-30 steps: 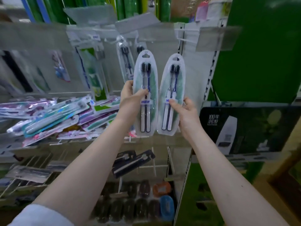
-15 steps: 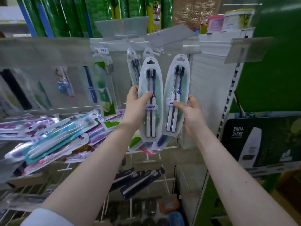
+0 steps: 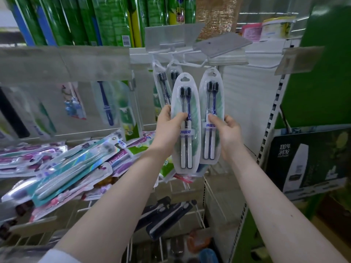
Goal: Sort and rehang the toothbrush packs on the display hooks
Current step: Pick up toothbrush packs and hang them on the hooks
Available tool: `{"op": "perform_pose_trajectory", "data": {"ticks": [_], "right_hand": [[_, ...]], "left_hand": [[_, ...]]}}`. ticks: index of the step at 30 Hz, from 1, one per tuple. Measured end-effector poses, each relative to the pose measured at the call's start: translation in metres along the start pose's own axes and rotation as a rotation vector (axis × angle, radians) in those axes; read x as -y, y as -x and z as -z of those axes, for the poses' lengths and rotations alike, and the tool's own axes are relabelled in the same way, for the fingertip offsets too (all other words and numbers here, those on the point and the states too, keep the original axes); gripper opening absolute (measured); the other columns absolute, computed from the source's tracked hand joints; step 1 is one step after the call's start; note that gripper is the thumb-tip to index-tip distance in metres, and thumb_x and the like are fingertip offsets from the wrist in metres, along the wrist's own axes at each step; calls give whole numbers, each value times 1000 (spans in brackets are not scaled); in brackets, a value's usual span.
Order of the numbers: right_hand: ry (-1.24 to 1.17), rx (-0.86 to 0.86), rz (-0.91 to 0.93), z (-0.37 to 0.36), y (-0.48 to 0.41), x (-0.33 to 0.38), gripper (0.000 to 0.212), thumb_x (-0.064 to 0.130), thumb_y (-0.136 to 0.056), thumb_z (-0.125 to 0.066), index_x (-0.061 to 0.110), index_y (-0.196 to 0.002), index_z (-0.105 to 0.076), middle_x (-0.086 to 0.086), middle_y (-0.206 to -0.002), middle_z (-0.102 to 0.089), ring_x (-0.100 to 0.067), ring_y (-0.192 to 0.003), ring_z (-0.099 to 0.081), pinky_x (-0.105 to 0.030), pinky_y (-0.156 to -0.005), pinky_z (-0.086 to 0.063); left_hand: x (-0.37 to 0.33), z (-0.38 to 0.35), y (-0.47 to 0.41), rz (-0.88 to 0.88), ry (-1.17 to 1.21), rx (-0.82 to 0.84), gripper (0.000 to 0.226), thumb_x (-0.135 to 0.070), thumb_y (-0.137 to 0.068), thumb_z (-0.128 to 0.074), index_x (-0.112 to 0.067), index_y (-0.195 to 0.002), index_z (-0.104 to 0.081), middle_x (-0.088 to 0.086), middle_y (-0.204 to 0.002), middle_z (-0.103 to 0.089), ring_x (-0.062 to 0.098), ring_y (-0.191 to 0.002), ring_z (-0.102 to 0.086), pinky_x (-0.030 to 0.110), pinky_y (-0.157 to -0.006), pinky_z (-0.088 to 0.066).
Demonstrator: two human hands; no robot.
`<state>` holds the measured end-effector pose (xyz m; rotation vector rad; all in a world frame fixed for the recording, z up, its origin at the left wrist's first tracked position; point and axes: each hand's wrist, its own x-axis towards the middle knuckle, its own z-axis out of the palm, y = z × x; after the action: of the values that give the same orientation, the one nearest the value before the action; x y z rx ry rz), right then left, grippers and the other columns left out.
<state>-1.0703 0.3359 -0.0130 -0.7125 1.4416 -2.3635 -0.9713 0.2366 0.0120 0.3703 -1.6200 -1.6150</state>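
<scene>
While the left grip (image 3: 167,128) pinches the left pack (image 3: 187,149) and the right grip (image 3: 228,133) pinches the right pack (image 3: 210,99) just below the hook (image 3: 190,63), a hole may miss the tip and that pack may slip.

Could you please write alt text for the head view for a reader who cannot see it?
Two clear oval two-toothbrush blister packs are held up near white wire display hooks, the left pack in the left hand, the right pack in the right hand. Loose toothbrush packs lie heaped lower left.
</scene>
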Motion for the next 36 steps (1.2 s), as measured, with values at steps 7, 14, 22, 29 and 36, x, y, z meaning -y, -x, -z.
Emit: {"op": "perform_pose_trajectory", "data": {"ticks": [7, 14, 22, 29, 36], "right_hand": [[25, 3, -8, 21, 12, 7, 22, 27, -83, -69, 11, -97, -65, -5, -85, -73, -25, -81, -70, -40, -79, -56], [77, 29, -64, 51, 17, 19, 16, 34, -82, -69, 19, -86, -65, 0, -74, -71, -23, -74, -68, -42, -79, -56], [61, 151, -40, 59, 35, 42, 14, 29, -86, -67, 15, -87, -63, -2, -77, -71, -20, -74, -69, -38, -77, -56], [60, 201, -28, 54, 49, 48, 10, 27, -90, -61, 18, -91, -59, 3, -79, -69, -7, -65, -68, -21, -58, -53], [103, 202, -18, 50, 39, 41, 5, 20, -91, -60, 16, -89, -60, 1, -75, -67, -7, -61, -65, -22, -56, -52]], "left_hand": [[-4, -11, 13, 18, -91, -27, 15, -21, -93, -59, -14, -106, -58, 3, -96, -70, 19, -85, -69, 31, -73, -57], [-5, -15, 19, 53, -438, -237, 27, -22, -93, -56, -10, -116, -50, 5, -105, -59, 19, -92, -56, 28, -78, -40], [-16, -32, 48, 133, -447, -325, 27, -23, -95, -53, -10, -119, -49, 8, -105, -60, 20, -83, -56, 30, -72, -41], [-20, -43, 63, 117, -401, -323, 46, -15, -96, -50, -27, -137, -34, -7, -111, -56, 12, -68, -54, 22, -57, -48], [-11, -30, 54, -41, -613, -188, 53, -3, -96, -44, -44, -129, -40, -18, -107, -44, 19, -56, -46, 31, -50, -43]]}}
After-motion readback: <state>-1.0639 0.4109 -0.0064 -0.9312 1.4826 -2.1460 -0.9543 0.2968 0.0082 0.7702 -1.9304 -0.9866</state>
